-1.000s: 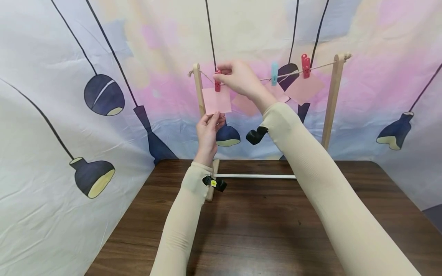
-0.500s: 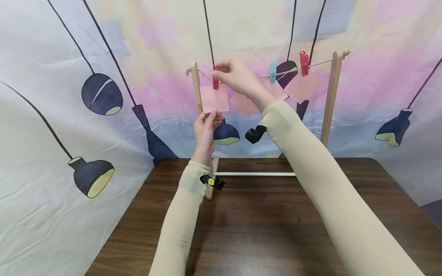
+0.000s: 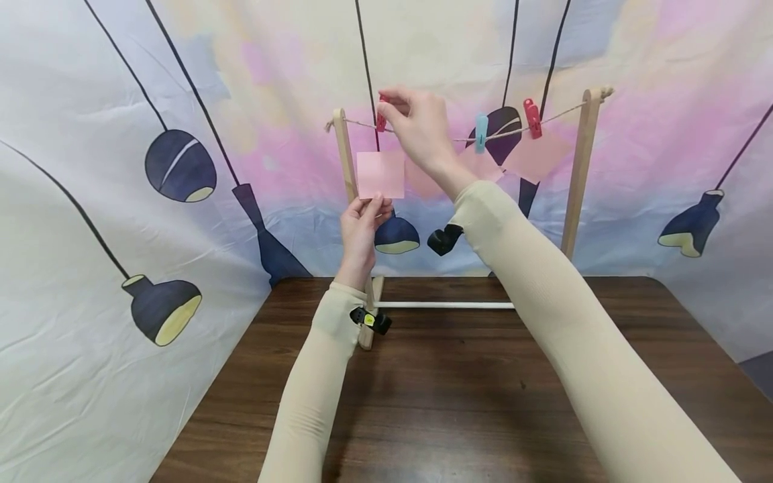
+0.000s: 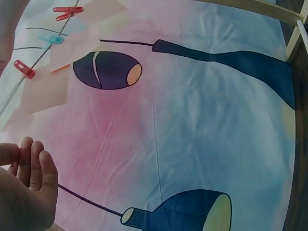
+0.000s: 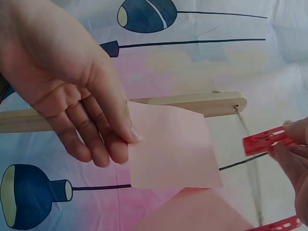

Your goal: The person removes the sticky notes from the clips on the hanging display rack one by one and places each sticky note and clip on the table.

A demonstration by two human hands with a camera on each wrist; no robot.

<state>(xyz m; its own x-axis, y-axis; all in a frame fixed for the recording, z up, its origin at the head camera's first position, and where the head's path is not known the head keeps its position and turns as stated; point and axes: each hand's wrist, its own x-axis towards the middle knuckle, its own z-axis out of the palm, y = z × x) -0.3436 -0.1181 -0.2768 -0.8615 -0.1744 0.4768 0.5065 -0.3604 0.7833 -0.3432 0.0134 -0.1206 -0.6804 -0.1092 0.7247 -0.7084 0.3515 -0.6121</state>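
A square pink paper note (image 3: 380, 175) is upright, its lower edge pinched between the thumb and fingers of my left hand (image 3: 360, 231). Above the note, my right hand (image 3: 421, 124) pinches a red clothespin (image 3: 382, 114) by its handle end. The pin's lower end is at the twine (image 3: 362, 124), apart from the note; the right wrist view shows a gap between the note (image 5: 171, 144) and the clothespin (image 5: 262, 140). More pink notes hang farther right, from a light blue clothespin (image 3: 480, 133), a red clothespin (image 3: 532, 119) and another red clothespin (image 4: 24, 69).
The twine runs between a left wooden post (image 3: 345, 147) and a right wooden post (image 3: 582, 171), joined low down by a white rod (image 3: 443, 305). The frame stands at the back of a dark wooden table (image 3: 447, 402), before a printed cloth backdrop (image 3: 290, 67).
The right hand has raised the red clothespin off the note's top edge. The note has come free and stays in the left hand, and the twine has sprung up straighter at the left.
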